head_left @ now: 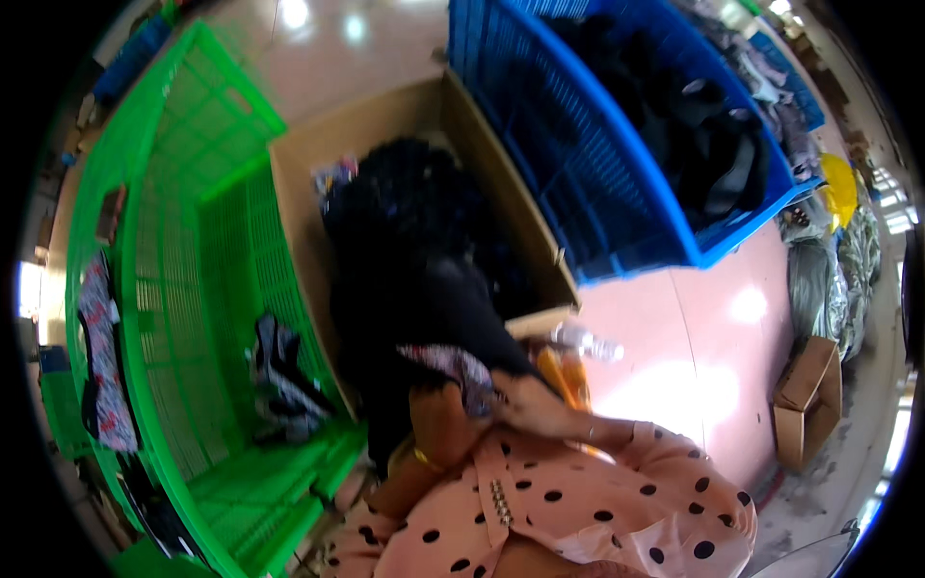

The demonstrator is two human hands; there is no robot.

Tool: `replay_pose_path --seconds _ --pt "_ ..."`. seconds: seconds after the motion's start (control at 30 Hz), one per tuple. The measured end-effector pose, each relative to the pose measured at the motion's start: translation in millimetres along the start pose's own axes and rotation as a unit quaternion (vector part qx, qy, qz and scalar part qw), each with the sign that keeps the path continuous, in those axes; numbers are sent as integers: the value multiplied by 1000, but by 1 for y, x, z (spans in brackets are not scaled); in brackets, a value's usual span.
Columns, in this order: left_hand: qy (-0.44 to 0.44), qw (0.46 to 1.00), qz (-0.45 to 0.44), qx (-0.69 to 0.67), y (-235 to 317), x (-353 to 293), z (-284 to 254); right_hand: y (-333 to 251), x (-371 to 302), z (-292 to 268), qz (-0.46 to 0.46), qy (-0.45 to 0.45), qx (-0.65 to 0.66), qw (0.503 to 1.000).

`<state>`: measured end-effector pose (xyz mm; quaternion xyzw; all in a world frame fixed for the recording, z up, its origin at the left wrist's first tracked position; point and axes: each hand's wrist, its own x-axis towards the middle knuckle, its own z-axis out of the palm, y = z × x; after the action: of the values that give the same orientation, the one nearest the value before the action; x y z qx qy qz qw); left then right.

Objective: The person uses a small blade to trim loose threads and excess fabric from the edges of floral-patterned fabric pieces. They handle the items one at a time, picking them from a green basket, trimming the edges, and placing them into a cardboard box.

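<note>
My left hand [441, 409], with a gold bangle at the wrist, is closed on a large black garment [424, 308] that hangs over the near edge of a cardboard box [299, 207]. A small patterned cloth [461, 366] lies between my hands, on top of the black garment. My right hand [532, 405], coming out of a pink sleeve with black dots, pinches the same bundle of cloth from the right side. The box is filled with more dark clothes [405, 193].
A green plastic crate [164, 241] on the left holds a dark striped garment [279, 376], with a patterned one draped over its rim [101, 356]. A blue crate [617, 164] of dark clothes stands at the right. A plastic bottle [588, 342], a small cardboard box [807, 400] and bagged bundles [833, 279] sit on the pink floor.
</note>
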<state>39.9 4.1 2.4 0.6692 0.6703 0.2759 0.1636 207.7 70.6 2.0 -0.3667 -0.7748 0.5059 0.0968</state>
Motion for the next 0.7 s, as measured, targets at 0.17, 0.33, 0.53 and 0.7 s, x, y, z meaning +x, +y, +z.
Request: replay_pose_path --seconds 0.17,0.33,0.53,0.7 --pt "16 1000 25 6 -4 15 -6 -13 7 -16 42 -62 101 992" --pt "-230 968 -54 -85 -1 24 -71 -64 27 -76 -216 103 -130 962" --pt "-361 821 -120 -425 9 28 -96 -78 47 -67 -298 -119 -40 946" --pt "-369 747 -180 -522 7 18 -94 -59 31 -62 -167 -292 58 940"
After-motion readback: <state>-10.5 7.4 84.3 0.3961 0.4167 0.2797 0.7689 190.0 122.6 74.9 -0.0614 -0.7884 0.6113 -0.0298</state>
